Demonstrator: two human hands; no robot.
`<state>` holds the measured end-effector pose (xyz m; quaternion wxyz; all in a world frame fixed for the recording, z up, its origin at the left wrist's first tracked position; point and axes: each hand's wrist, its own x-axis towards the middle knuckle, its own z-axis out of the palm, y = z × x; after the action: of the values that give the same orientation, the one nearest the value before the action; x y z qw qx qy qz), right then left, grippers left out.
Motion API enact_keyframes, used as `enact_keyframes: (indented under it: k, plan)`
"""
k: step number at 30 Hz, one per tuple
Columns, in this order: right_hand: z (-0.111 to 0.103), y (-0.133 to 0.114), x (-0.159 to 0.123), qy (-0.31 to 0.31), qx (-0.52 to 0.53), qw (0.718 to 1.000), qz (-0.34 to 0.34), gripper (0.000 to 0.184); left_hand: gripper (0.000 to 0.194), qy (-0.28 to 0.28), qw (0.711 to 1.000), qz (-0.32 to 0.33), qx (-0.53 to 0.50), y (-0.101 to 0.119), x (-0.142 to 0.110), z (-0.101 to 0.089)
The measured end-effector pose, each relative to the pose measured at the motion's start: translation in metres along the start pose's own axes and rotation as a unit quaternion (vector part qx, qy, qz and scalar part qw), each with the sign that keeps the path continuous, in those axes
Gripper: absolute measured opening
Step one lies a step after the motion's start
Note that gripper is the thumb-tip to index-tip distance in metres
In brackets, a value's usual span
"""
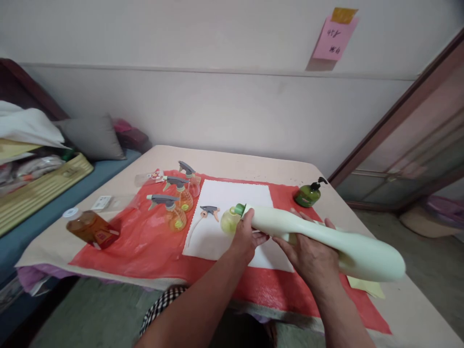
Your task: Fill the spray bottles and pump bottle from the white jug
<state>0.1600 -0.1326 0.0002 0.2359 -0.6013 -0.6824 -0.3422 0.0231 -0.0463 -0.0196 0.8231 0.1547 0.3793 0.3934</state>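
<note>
A large pale green jug [362,253] lies tilted across both hands, its green spout [239,209] lower left at the mouth of a clear round bottle [229,222] with yellow-green liquid. My left hand [248,237] closes round the jug's neck, beside the round bottle. My right hand [313,258] grips the jug along its handle and body from below. A grey and peach trigger spray head [210,211] with a long tube lies left of the round bottle on a white sheet [235,191]. Whether liquid is flowing I cannot tell.
Three spray bottles [176,218] stand at left on a red cloth [141,241]. Nearer the left edge lies an amber bottle [92,229] with a white cap. A green pump bottle [307,195] leans at right. Yellow paper [367,286] lies below the jug.
</note>
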Motion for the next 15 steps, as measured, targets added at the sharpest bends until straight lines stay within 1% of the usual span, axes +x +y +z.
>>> enact_keyframes:
  k: [3, 7, 12, 15]
  plan:
    - [-0.0021, -0.0021, 0.0022, 0.009, -0.014, 1.000, -0.010, 0.060, 0.045, -0.004, 1.000, -0.003, -0.003, 0.0002, -0.0001, 0.0006]
    - [-0.0042, -0.0034, 0.0031, 0.001, -0.026, 1.000, -0.009, 0.058, 0.043, -0.019, 1.000, -0.010, -0.009, -0.0002, -0.0002, 0.0011]
    - [-0.0055, -0.0040, 0.0033, -0.010, -0.010, 1.000, -0.001, 0.057, 0.042, -0.009, 0.999, -0.023, -0.022, -0.0008, 0.0013, 0.0018]
    - [-0.0063, -0.0057, 0.0041, -0.014, -0.008, 1.000, 0.006, 0.059, 0.043, -0.018, 0.999, -0.014, -0.024, -0.0004, 0.0025, 0.0012]
